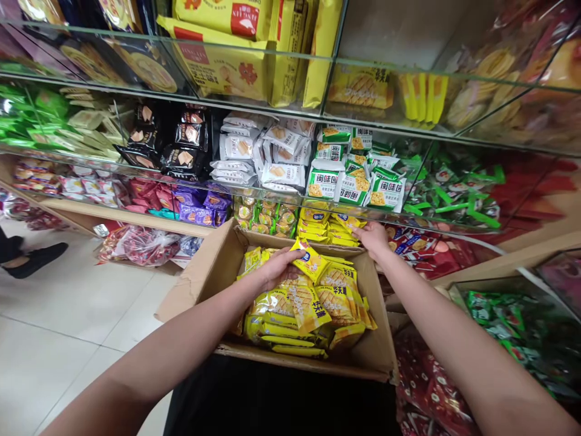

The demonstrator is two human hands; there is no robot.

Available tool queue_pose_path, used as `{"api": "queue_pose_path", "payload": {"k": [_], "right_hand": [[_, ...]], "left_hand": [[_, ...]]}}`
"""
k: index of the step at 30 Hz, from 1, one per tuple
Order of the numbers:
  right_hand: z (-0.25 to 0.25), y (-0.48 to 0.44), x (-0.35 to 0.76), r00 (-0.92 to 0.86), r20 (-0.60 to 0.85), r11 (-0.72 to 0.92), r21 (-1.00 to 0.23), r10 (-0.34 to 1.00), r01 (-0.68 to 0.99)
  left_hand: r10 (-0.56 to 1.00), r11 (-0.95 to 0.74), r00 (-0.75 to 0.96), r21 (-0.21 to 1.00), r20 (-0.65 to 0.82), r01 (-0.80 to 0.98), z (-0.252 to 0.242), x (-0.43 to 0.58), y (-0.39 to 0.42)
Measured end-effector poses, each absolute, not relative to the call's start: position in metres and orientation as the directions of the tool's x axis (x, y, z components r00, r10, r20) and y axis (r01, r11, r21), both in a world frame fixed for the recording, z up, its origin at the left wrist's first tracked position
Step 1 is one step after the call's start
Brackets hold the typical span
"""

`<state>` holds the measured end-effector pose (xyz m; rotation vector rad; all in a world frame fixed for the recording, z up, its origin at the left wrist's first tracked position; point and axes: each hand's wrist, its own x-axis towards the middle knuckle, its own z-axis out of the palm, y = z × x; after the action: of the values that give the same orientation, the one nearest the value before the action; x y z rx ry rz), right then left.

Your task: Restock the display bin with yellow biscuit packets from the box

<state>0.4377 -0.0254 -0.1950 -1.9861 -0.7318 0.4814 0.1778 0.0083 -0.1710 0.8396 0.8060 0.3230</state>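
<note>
A cardboard box (213, 266) sits in front of me, full of yellow cracker packets (313, 306). My left hand (276, 266) reaches into the box and is closed around a yellow packet (311, 261) near the top of the pile. My right hand (374, 239) rests at the box's far right rim, fingers curled against yellow packets (333, 227) stacked in the shelf bin just beyond; whether it grips one is unclear.
Glass-fronted shelves hold green-and-white packets (351, 184), white packets (265, 151), black packets (177, 145) and purple packets (200, 203). Red packets (426, 387) fill bins at right. Another person's shoe (34, 259) stands on the tiled floor (68, 321) at left.
</note>
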Motion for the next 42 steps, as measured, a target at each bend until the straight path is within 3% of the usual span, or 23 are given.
{"api": "queue_pose_path", "payload": {"k": [8,14,19,26,32,42], "right_hand": [[-0.185,-0.017,0.434,0.727,0.027,-0.642,-0.448,0.686,0.622],[-0.186,-0.017,0.431,0.692,0.045,-0.649,-0.308,0.721,0.696],[-0.191,-0.015,0.435,0.627,0.026,-0.581,-0.349,0.778,0.735],[-0.192,-0.005,0.440,0.599,-0.113,-0.579,-0.448,0.792,0.681],[-0.197,0.001,0.442,0.634,-0.068,-0.589,-0.457,0.770,0.667],[-0.205,-0.016,0.447,0.527,-0.031,-0.425,-0.633,0.849,0.648]], "left_hand": [[0.520,0.661,0.692,0.749,-0.500,0.044,-0.175,0.176,0.012],[0.496,0.673,0.710,0.738,-0.499,0.048,-0.183,0.174,0.019],[0.492,0.674,0.709,0.737,-0.505,0.058,-0.181,0.174,0.020],[0.489,0.673,0.703,0.736,-0.517,0.074,-0.180,0.171,0.022],[0.480,0.673,0.707,0.735,-0.520,0.083,-0.184,0.170,0.024],[0.485,0.671,0.712,0.738,-0.508,0.069,-0.186,0.170,0.023]]}}
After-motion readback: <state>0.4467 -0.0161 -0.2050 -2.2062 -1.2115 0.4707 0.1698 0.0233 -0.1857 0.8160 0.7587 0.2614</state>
